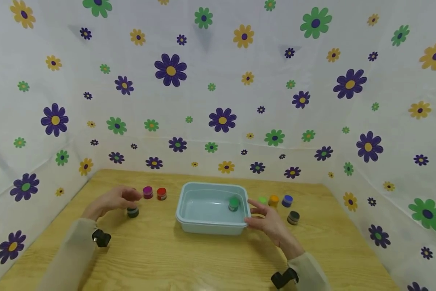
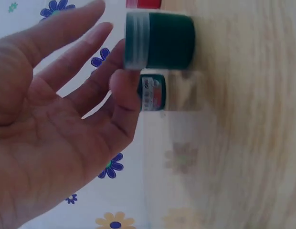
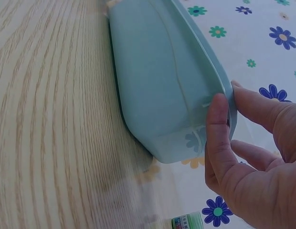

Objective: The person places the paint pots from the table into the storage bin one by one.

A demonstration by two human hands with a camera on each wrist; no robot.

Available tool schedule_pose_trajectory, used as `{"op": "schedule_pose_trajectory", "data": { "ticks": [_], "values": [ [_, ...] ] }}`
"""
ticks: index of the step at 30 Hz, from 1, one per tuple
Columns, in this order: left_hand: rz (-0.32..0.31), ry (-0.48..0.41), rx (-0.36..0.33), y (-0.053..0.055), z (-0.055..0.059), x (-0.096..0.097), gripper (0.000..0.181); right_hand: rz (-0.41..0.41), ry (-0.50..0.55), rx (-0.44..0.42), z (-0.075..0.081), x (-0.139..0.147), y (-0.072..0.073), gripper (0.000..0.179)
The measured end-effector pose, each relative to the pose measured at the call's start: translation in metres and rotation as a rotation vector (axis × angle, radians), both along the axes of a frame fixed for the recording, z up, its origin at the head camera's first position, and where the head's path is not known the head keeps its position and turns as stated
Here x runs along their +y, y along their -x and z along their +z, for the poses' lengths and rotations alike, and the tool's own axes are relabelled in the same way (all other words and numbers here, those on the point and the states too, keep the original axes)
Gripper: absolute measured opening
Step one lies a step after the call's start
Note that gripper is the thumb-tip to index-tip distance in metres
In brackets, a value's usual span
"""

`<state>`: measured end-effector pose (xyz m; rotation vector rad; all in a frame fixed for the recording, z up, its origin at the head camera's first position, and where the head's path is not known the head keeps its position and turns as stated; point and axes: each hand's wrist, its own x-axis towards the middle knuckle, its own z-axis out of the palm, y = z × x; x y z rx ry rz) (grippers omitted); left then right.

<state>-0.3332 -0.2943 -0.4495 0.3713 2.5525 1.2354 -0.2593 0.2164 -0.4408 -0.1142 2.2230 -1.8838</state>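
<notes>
My left hand [image 1: 115, 199] hovers over the left of the table with its fingers loosely bent. Beneath it stands a dark green paint jar [image 1: 132, 211]; in the left wrist view this jar [image 2: 169, 40] shows right at the fingertips, with another dark green jar [image 2: 153, 93] beyond. At the right end of a pale blue plastic basin [image 1: 212, 229], my right hand [image 1: 271, 226] pinches the rim between thumb and fingers. Inside the basin, toward its right side, is a green jar [image 1: 234, 204].
A magenta jar [image 1: 148, 192] and a red jar [image 1: 161, 194] stand left of the basin. To its right are light green [image 1: 262, 200], orange [image 1: 273, 201], blue [image 1: 287, 201] and dark [image 1: 293, 218] jars. Flowered cloth [image 1: 218, 89] surrounds the wooden table [image 1: 159, 258].
</notes>
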Motion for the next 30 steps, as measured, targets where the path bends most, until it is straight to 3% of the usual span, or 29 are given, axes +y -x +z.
{"op": "schedule_pose_trajectory", "data": {
  "ticks": [6, 11, 15, 23, 30],
  "values": [
    [-0.051, -0.042, -0.107, 0.000, -0.002, -0.005, 0.053, -0.014, 0.007, -0.013, -0.002, 0.001, 0.002, 0.074],
    [-0.080, -0.074, -0.144, 0.000, -0.008, -0.010, 0.049, 0.000, 0.006, -0.008, -0.002, 0.002, 0.000, 0.073],
    [-0.079, -0.077, -0.137, 0.001, -0.007, -0.012, 0.049, 0.009, 0.007, 0.007, 0.001, 0.003, 0.000, 0.072],
    [-0.010, -0.021, -0.134, -0.002, -0.007, -0.013, 0.048, 0.014, 0.013, 0.003, 0.002, 0.001, 0.000, 0.072],
    [-0.015, -0.004, -0.126, -0.003, -0.005, -0.011, 0.050, 0.005, 0.001, 0.006, 0.000, 0.000, 0.001, 0.072]
  ]
}}
